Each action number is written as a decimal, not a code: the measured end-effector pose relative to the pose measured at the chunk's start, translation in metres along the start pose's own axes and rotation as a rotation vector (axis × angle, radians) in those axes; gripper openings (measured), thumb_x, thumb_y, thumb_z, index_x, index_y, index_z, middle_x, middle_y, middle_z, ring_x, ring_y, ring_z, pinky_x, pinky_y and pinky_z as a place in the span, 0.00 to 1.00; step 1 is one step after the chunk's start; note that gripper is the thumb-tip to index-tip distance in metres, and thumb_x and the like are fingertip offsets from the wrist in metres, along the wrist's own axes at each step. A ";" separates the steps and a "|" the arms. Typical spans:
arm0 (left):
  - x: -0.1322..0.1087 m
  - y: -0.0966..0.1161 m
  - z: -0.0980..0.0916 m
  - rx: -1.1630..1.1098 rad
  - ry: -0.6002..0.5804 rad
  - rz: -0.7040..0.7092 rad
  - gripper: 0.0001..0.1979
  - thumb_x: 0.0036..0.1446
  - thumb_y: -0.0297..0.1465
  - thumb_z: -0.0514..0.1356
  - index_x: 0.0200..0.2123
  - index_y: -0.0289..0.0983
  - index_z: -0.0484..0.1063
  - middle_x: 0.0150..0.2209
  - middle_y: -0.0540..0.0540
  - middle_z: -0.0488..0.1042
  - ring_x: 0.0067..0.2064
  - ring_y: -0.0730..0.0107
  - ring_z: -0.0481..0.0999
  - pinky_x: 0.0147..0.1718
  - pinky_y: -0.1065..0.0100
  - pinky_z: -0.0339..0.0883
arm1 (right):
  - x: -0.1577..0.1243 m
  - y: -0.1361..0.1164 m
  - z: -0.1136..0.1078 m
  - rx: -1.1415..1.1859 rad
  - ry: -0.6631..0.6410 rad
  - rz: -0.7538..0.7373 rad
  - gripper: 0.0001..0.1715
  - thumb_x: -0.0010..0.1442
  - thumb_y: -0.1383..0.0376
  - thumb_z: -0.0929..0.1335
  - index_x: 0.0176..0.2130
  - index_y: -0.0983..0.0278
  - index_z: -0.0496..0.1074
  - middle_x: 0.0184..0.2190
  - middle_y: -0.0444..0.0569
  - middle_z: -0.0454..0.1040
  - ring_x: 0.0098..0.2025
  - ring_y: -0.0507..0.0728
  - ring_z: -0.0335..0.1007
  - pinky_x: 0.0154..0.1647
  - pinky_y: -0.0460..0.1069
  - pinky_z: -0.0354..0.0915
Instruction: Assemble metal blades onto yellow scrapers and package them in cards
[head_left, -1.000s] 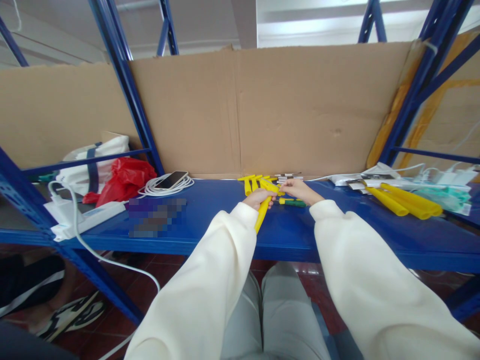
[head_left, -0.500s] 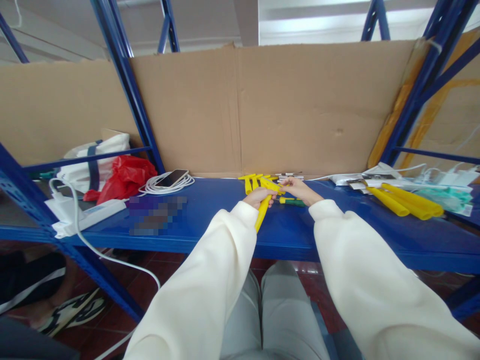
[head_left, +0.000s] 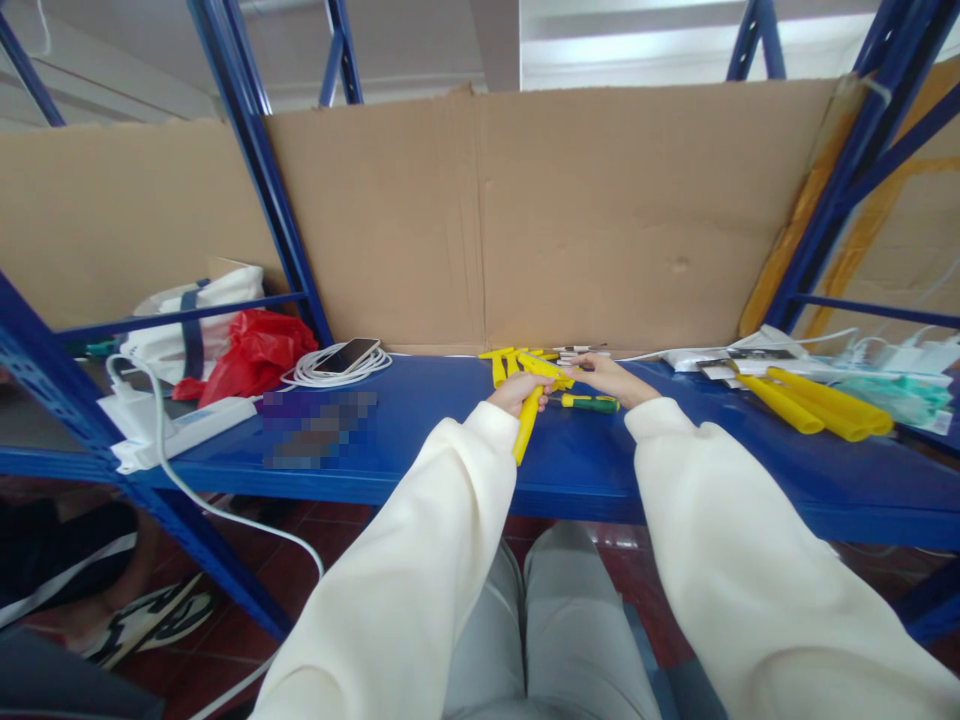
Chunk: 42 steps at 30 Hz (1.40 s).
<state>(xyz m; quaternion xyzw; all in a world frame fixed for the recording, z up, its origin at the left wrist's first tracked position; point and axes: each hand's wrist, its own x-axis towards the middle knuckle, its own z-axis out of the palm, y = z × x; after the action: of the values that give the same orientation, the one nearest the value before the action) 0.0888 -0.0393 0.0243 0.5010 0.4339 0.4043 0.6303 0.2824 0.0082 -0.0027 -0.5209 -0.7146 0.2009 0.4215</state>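
My left hand (head_left: 516, 391) is closed round a long yellow plastic piece (head_left: 526, 430) that slants down toward me over the blue shelf (head_left: 420, 420). My right hand (head_left: 611, 378) pinches the far end of that yellow piece, fingers pressed together. A green-and-yellow screwdriver (head_left: 592, 403) lies on the shelf just under my right hand. More yellow pieces (head_left: 504, 360) lie behind my hands against the cardboard back wall. Both arms are in cream sleeves.
A phone on a coiled white cable (head_left: 341, 362), a red bag (head_left: 251, 355) and a white power strip (head_left: 176, 425) lie at the left. Yellow tubes (head_left: 817, 402) and white chargers (head_left: 892, 355) are at the right. Blue rack posts (head_left: 262, 170) frame the shelf. Another person's shoe (head_left: 142, 625) is on the floor.
My right hand has shifted slightly right and up along the yellow piece, uncovering more of the screwdriver. My left hand keeps its grip.
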 end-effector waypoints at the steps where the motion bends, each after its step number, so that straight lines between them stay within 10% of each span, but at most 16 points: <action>1: 0.000 0.000 0.000 -0.007 0.011 0.001 0.10 0.62 0.21 0.60 0.28 0.37 0.66 0.16 0.56 0.61 0.15 0.81 0.57 0.16 0.76 0.52 | -0.001 0.001 -0.006 -0.095 -0.006 0.023 0.19 0.48 0.52 0.78 0.36 0.61 0.79 0.39 0.53 0.80 0.47 0.64 0.76 0.52 0.57 0.70; 12: 0.008 -0.004 -0.005 -0.054 0.109 -0.001 0.10 0.57 0.19 0.61 0.30 0.37 0.65 0.19 0.56 0.62 0.17 0.81 0.58 0.18 0.76 0.55 | -0.017 -0.009 -0.037 -0.441 -0.302 0.158 0.15 0.33 0.62 0.82 0.18 0.59 0.74 0.21 0.45 0.73 0.29 0.60 0.72 0.33 0.52 0.66; 20: 0.012 -0.006 -0.005 -0.081 0.142 0.030 0.10 0.60 0.21 0.60 0.31 0.39 0.64 0.18 0.57 0.60 0.16 0.81 0.58 0.17 0.77 0.54 | -0.018 -0.028 -0.026 0.049 0.003 0.036 0.25 0.44 0.45 0.78 0.27 0.62 0.73 0.21 0.46 0.72 0.24 0.55 0.68 0.27 0.50 0.64; 31: 0.011 -0.006 -0.005 -0.029 0.178 0.010 0.11 0.59 0.18 0.56 0.27 0.38 0.64 0.16 0.56 0.61 0.16 0.79 0.59 0.18 0.75 0.54 | -0.001 -0.013 -0.019 0.057 0.634 -0.090 0.29 0.60 0.38 0.67 0.38 0.62 0.69 0.31 0.49 0.72 0.36 0.58 0.70 0.39 0.52 0.67; 42: 0.014 -0.006 -0.008 0.025 0.115 -0.042 0.08 0.58 0.20 0.59 0.30 0.38 0.68 0.17 0.55 0.62 0.18 0.77 0.61 0.19 0.74 0.57 | 0.009 0.000 -0.017 0.128 0.588 -0.124 0.40 0.57 0.31 0.63 0.46 0.61 0.70 0.34 0.48 0.71 0.34 0.57 0.69 0.34 0.51 0.68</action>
<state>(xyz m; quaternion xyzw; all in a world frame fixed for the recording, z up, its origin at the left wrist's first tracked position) 0.0860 -0.0255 0.0151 0.4756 0.4847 0.4138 0.6063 0.2956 0.0137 0.0108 -0.4844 -0.5784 0.0600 0.6536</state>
